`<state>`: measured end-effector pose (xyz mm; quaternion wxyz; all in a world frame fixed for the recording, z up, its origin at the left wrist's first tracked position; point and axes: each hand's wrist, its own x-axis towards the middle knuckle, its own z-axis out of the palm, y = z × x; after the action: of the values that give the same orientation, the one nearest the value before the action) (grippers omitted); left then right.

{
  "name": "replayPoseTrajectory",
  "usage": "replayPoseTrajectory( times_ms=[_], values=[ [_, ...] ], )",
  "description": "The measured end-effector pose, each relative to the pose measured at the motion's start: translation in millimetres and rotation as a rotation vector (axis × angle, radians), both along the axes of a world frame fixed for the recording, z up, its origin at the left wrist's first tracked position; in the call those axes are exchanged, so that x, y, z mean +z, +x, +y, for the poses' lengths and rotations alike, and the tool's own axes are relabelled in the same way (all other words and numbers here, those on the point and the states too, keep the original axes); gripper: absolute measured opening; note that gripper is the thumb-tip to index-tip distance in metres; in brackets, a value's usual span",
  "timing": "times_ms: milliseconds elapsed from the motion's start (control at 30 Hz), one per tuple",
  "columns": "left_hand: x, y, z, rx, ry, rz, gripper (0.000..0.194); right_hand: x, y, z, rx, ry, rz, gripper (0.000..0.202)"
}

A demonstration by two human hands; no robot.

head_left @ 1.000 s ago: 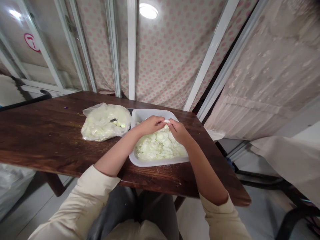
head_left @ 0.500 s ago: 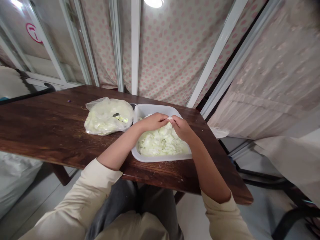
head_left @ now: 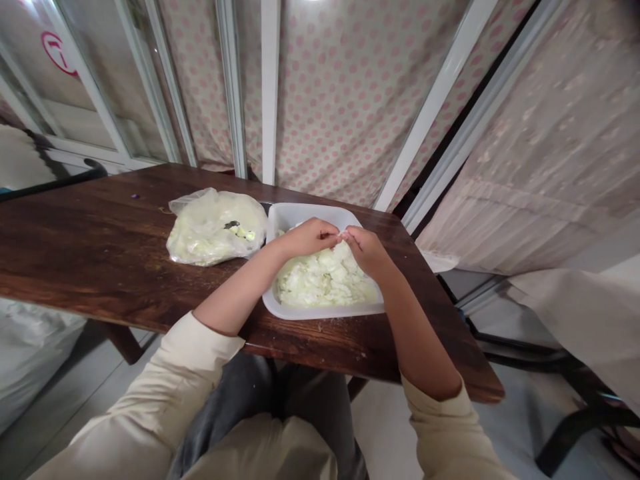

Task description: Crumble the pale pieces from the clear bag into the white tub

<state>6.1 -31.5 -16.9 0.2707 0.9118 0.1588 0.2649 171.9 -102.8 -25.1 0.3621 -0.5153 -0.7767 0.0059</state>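
While a dark wooden desk (head_left: 90, 253) carries everything, a clear plastic bag (head_left: 207, 230) of pale stuff slumps at the left, a dark gap in its side showing yellowish-green bits. Just right of it, a white tub (head_left: 320, 313) holds a heap of pale green-white pieces (head_left: 325, 283). Over the tub, the left hand (head_left: 313, 235) has its fingers drawn into a narrow pinch, apparently on a small pale scrap (head_left: 342, 235). The right hand (head_left: 369, 251) meets it from the other side, thumb and fingertips likewise nearly closed; which one grips the scrap more firmly, I cannot tell. The step in hand seems to be working that scrap between both sets of fingertips. The next move, I judge, calls for a light, steady pinch kept low above the heap, so bits land inside the tub.
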Motion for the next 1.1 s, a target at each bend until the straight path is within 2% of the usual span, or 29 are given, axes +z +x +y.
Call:
replayPoseTrajectory(
  times_ms=[167, 300, 600, 867, 1033, 1100],
  values=[
    [3.3, -0.4, -1.6, 0.075, 0.032, -0.030, 0.037, 0.1, -3.0, -1.6, 0.030, -0.036, 0.056, 0.032],
    [3.0, 0.2, -0.9, 0.091, 0.034, -0.021, 0.036, 0.3, -3.6, -4.0, 0.029, -0.100, 0.026, 0.023],
    [-2.9, 1.5, 3.0, -0.008, -0.057, 0.010, 0.028, 1.3, -0.5, -3.6, -0.126, -0.092, 0.015, 0.026],
    [-5.7, 1.9, 7.0, 0.035, -0.042, 0.109, 0.027, -8.9, 2.4, 1.7, -0.096, -0.175, 0.313, 0.021],
    [-4.5, -0.8, 5.5, 0.061, -0.057, 0.206, 0.038, -11.7, 2.9, 2.5, -0.096, -0.065, 0.193, 0.025],
    [-5.9, -1.2, 7.2, 0.053, 0.017, 0.176, 0.031, -10.3, 2.2, 2.6, -0.082, -0.052, 0.153, 0.024]
  ],
)
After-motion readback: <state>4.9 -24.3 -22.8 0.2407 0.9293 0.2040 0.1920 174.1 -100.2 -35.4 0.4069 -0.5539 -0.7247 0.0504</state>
